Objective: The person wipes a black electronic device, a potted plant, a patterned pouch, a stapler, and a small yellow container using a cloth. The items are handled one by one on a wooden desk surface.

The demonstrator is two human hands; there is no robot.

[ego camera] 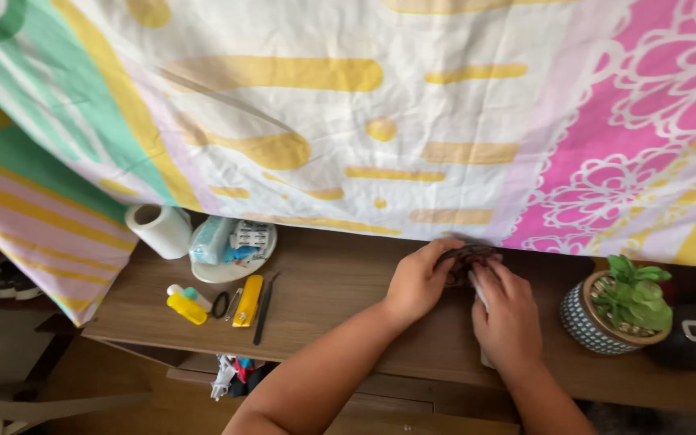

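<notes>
My left hand (pixel 419 280) and my right hand (pixel 507 316) meet over the wooden table (pixel 332 298), just below the hanging sheet. Both grip a small dark patterned object (pixel 467 255), held between the fingers near the table's far edge. A bit of white material shows under my right hand, mostly hidden. What the dark object is cannot be told.
A colourful sheet (pixel 412 113) hangs over the table's back. At left are a paper roll (pixel 158 229), a plate with small packets (pixel 231 250), a yellow bottle (pixel 186 308), a yellow cutter (pixel 247 300) and a black pen (pixel 264 309). A potted succulent (pixel 618 304) stands at right.
</notes>
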